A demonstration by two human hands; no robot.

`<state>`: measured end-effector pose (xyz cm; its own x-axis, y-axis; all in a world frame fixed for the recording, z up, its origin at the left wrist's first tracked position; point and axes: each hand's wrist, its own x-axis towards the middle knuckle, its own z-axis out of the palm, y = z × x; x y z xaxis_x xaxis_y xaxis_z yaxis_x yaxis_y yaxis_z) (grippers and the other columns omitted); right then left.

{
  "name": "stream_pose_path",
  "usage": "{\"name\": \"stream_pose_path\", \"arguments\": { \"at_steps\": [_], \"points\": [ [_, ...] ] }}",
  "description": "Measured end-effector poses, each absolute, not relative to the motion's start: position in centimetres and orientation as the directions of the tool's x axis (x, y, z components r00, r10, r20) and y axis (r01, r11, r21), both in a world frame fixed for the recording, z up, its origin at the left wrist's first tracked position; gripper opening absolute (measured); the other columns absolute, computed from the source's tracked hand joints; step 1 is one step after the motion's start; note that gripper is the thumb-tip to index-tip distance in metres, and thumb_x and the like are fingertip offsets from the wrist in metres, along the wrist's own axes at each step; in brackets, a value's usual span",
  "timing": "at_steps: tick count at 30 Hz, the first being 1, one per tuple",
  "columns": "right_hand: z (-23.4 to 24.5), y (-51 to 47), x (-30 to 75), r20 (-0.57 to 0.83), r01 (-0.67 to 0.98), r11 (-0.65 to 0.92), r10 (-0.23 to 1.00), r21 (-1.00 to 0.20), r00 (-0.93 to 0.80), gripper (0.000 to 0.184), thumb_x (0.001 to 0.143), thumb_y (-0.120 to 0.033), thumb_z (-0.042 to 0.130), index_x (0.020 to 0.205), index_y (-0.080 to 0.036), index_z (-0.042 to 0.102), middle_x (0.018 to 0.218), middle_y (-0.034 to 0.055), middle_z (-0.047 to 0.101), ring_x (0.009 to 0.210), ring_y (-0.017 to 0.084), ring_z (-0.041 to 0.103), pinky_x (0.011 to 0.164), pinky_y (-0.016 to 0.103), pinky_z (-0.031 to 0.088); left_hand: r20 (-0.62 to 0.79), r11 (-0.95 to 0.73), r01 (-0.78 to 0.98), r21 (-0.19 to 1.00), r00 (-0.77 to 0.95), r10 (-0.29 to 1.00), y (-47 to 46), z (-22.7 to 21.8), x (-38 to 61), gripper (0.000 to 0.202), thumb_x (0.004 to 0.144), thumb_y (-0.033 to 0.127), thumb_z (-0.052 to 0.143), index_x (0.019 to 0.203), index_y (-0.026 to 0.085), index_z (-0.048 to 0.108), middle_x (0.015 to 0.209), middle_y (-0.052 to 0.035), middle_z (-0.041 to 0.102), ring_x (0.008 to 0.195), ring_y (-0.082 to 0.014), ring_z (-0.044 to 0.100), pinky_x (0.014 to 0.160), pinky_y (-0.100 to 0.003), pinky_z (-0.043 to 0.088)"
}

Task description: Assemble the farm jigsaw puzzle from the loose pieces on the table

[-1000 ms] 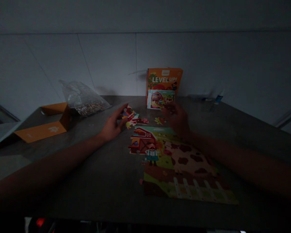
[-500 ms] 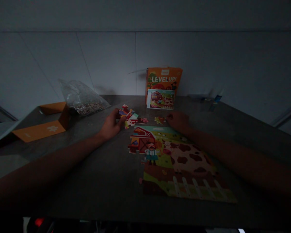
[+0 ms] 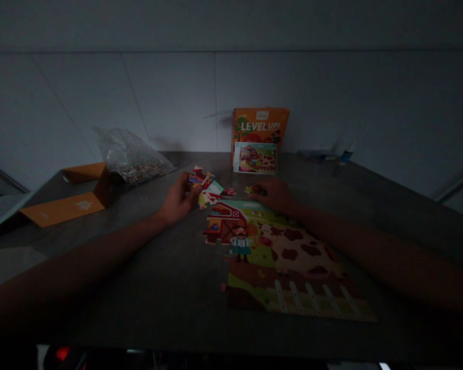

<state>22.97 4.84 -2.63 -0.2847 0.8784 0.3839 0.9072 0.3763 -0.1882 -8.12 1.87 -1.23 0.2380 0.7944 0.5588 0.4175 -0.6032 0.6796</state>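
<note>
My left hand (image 3: 178, 199) is closed on a small cluster of puzzle pieces (image 3: 201, 179), thumb on top, just beyond the upper left corner of the partly joined jigsaw puzzle (image 3: 293, 257). The puzzle shows a barn, a farmer, a spotted cow and a white fence; its left edge is ragged. My right hand (image 3: 275, 195) is above the puzzle's top edge, its curled fingers on a yellow-green puzzle piece (image 3: 249, 189) and covering most of it. A reddish puzzle piece (image 3: 229, 192) lies between the hands.
An orange box (image 3: 261, 123) stands at the back with a picture card (image 3: 257, 158) leaning against it. To the left are an open orange box part (image 3: 65, 208) and a clear plastic bag (image 3: 133, 156) of pieces. A small blue-capped item (image 3: 346, 156) lies back right.
My right hand has moved left and now covers more of the yellow-green piece. The cluster in my left hand has shifted slightly; the puzzle has stayed in place.
</note>
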Motion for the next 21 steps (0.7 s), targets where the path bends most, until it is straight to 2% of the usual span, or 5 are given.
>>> {"name": "stream_pose_path", "arguments": {
  "at_steps": [6,12,14,18,21],
  "points": [
    [-2.4,4.8,22.9,0.444,0.873,0.432,0.844,-0.228,-0.302,0.024,0.082,-0.033,0.067,0.099,-0.019,0.073,0.101,0.0091,0.074,0.098,0.025,0.064,0.093,0.038,0.043,0.569,-0.598,0.423,0.681,0.208,0.795,1.8,-1.3,-8.0,0.033,0.091,0.047,0.056,0.103,0.017,0.049,0.092,-0.0045,0.066,0.075,-0.0167,0.064,0.063,-0.027,0.052],
    [-1.2,2.5,20.7,0.546,0.527,0.626,0.773,-0.575,-0.323,0.036,0.084,-0.041,0.063,0.111,-0.019,0.069,0.103,0.0075,0.073,0.091,0.021,0.067,0.082,0.032,0.049,0.519,-0.640,0.413,0.648,0.374,0.768,1.8,0.1,-4.8,0.027,0.093,0.044,0.049,0.104,0.019,0.047,0.089,-0.0048,0.067,0.076,-0.0181,0.066,0.061,-0.027,0.052],
    [-1.1,2.1,20.2,0.548,0.455,0.638,0.769,-0.621,-0.330,0.036,0.084,-0.044,0.062,0.108,-0.019,0.069,0.098,0.0059,0.073,0.085,0.019,0.066,0.075,0.030,0.048,0.488,-0.678,0.445,0.585,0.475,0.732,2.0,0.8,-3.0,0.022,0.094,0.040,0.048,0.103,0.019,0.048,0.085,-0.0034,0.066,0.073,-0.0173,0.064,0.061,-0.027,0.051],
    [-1.6,2.3,20.6,0.573,0.484,0.595,0.791,-0.641,-0.214,0.038,0.085,-0.051,0.059,0.093,-0.016,0.069,0.077,0.0022,0.067,0.068,0.016,0.058,0.061,0.026,0.041,0.447,-0.752,0.481,0.450,0.607,0.657,2.6,1.4,0.4,0.016,0.093,0.028,0.048,0.105,0.017,0.051,0.081,-0.0032,0.064,0.071,-0.0166,0.061,0.064,-0.027,0.048],
    [-1.8,2.6,20.9,0.580,0.504,0.570,0.799,-0.648,-0.157,0.038,0.084,-0.053,0.059,0.086,-0.016,0.068,0.070,0.0004,0.063,0.063,0.014,0.053,0.059,0.026,0.038,0.440,-0.758,0.471,0.451,0.622,0.648,3.0,1.2,1.6,0.020,0.093,0.026,0.048,0.110,0.017,0.051,0.082,-0.0033,0.065,0.072,-0.0163,0.061,0.067,-0.027,0.047]
  ]
}}
